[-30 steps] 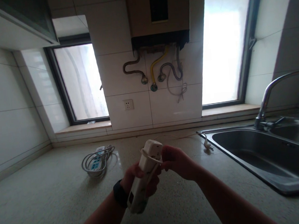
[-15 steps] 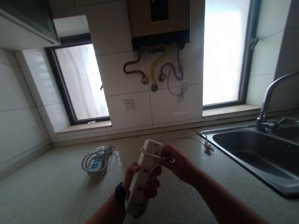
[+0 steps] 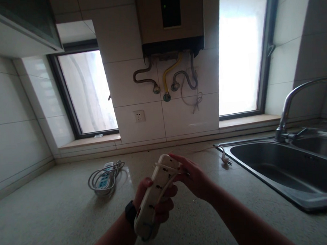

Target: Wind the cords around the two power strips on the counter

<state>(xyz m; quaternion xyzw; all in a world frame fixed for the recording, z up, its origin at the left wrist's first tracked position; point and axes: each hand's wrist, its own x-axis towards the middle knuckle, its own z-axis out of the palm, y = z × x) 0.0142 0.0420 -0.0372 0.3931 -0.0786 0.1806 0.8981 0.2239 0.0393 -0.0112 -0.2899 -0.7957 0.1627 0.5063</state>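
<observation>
Near the middle of the scene, above the surface (image 3: 74, 216), the white power strip (image 3: 157, 188) sat tilted in the left hand (image 3: 164, 206), far end up and to the right. Left fingers were curled firmly round its body, thumb on the left edge. Right hand (image 3: 192, 175) was at the strip's far right edge, fingers part-bent by the cord (image 3: 167, 168); couldn't tell if they gripped it.

Progress, my read: partway. One pass of cord lay across the socket face near the far end, with another length down the right side. Strip not set down yet. Plug (image 3: 226, 160) lay loose at right, just beside the sink (image 3: 314, 202); if it belonged to this strip, that end was not yet gathered in. Couldn't tell wrapping from unwrapping. Second power strip (image 3: 104, 181) lay at left, well apart from both hands, its grey cable looped over it; that one looked bundled.

Hard to see: strip's underside and near-end cord were blocked by the left hand or lost in shadow. Right fingertips dim. Thin line from the plug faded out behind the right hand, so no confirmed join. Sink cut off at right.
</observation>
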